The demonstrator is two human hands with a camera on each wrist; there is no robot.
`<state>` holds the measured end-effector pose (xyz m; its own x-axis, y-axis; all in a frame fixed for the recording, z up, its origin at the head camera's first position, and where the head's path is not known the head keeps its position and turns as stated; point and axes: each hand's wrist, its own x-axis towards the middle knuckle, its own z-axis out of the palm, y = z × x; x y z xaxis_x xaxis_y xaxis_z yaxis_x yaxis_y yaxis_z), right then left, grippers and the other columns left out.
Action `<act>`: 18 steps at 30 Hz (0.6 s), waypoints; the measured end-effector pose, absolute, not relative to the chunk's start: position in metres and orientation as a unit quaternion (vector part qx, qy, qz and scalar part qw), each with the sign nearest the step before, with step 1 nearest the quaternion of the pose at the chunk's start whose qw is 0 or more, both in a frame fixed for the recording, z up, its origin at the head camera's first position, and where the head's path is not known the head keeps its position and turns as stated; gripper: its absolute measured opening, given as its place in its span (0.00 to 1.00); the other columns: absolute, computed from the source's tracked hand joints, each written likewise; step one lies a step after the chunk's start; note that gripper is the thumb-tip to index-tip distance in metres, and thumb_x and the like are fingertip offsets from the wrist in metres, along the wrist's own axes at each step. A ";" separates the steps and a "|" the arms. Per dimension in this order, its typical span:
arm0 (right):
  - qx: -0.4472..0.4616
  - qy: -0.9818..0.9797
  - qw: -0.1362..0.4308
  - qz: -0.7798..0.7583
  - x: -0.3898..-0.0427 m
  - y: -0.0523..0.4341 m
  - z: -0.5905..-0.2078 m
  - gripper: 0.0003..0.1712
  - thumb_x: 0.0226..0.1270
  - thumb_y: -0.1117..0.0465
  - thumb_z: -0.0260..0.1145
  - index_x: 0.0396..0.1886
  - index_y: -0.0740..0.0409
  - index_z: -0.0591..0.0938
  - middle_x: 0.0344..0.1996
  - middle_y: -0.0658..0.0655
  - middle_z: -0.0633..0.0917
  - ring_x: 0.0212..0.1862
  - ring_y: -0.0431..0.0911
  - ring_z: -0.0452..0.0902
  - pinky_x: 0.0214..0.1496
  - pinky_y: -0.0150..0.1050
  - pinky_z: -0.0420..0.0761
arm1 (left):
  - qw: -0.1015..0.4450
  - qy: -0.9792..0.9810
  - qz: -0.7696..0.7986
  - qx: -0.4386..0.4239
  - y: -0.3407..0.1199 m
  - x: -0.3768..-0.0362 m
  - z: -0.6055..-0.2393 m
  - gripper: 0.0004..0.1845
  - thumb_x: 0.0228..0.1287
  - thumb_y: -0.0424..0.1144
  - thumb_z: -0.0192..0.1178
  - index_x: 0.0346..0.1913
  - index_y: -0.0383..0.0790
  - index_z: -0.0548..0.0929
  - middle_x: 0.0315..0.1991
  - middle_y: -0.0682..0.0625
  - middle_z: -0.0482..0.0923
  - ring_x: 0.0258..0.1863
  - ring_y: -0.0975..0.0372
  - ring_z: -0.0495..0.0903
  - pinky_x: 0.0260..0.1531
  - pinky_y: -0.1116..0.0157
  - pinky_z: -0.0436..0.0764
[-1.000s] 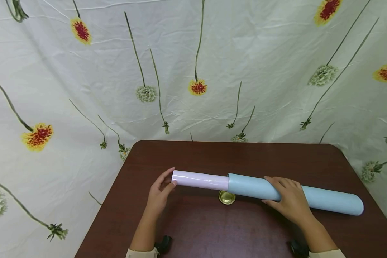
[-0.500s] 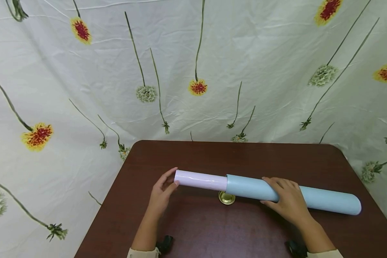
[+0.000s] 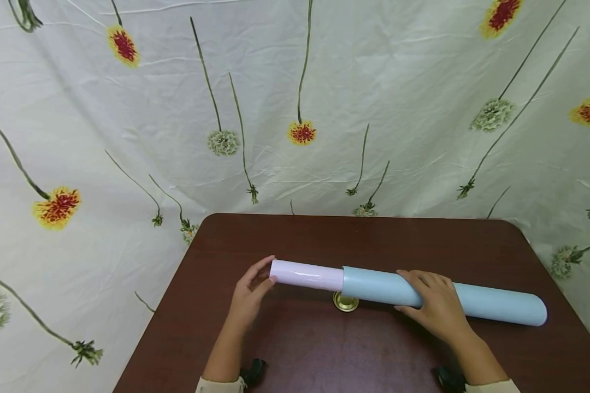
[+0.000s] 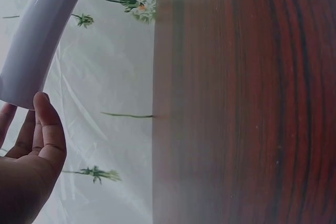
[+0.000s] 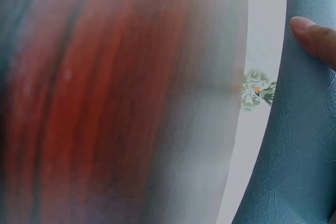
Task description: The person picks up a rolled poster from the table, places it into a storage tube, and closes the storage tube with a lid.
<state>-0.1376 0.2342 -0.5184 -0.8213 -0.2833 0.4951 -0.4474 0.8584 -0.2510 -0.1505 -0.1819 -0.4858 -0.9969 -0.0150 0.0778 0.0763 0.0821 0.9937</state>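
My left hand [image 3: 248, 297] holds the left end of a shiny lavender tube or roll [image 3: 305, 274], thumb below and fingers above. In the left wrist view the thumb presses against the rim of the lavender roll [image 4: 39, 45]. Its other end sits inside a wider light blue tube [image 3: 378, 285], which slants a little down to the right. My right hand [image 3: 437, 305] grips the blue tube around its middle from above. The right wrist view catches only a thumb [image 5: 315, 35] on the textured blue surface. Both tubes appear held above the table.
A brown wooden table [image 3: 324, 349] lies beneath. On it a small round gold-coloured dish or lid [image 3: 346, 302] is partly covered by the blue tube's open end. Behind hangs a white cloth [image 3: 423, 136] with printed flowers.
The lavender roll has slid further into the blue tube, so less of it shows. My left hand has moved right, while my right hand and the blue tube have shifted slightly left.
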 end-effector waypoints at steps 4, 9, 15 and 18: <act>0.195 -0.937 0.227 0.181 -0.138 0.234 -0.518 0.50 0.37 0.46 0.86 0.66 0.47 0.78 0.51 0.55 0.84 0.55 0.58 0.79 0.57 0.59 0.69 | 0.031 -0.730 -0.682 -0.025 -0.180 -0.152 -0.488 0.25 0.69 0.31 0.62 0.67 0.45 0.77 0.63 0.44 0.77 0.53 0.64 0.81 0.51 0.67 0.81; 0.197 -0.936 0.227 0.183 -0.138 0.231 -0.517 0.50 0.37 0.45 0.86 0.66 0.47 0.78 0.51 0.54 0.84 0.55 0.58 0.79 0.57 0.59 0.69 | 0.028 -0.722 -0.690 -0.033 -0.177 -0.152 -0.490 0.25 0.68 0.31 0.62 0.67 0.44 0.78 0.62 0.42 0.78 0.54 0.62 0.81 0.52 0.65 0.82; 0.197 -0.936 0.227 0.183 -0.138 0.228 -0.517 0.50 0.37 0.46 0.86 0.66 0.46 0.78 0.51 0.54 0.84 0.55 0.58 0.79 0.57 0.59 0.69 | 0.024 -0.720 -0.693 -0.033 -0.173 -0.152 -0.492 0.25 0.67 0.30 0.62 0.67 0.41 0.77 0.60 0.41 0.79 0.52 0.63 0.82 0.50 0.68 0.82; 0.196 -0.936 0.228 0.184 -0.138 0.226 -0.518 0.50 0.37 0.46 0.86 0.66 0.46 0.78 0.51 0.55 0.85 0.55 0.58 0.79 0.57 0.59 0.69 | 0.022 -0.719 -0.694 -0.034 -0.172 -0.152 -0.493 0.25 0.67 0.29 0.62 0.67 0.39 0.77 0.60 0.41 0.78 0.52 0.64 0.82 0.50 0.67 0.82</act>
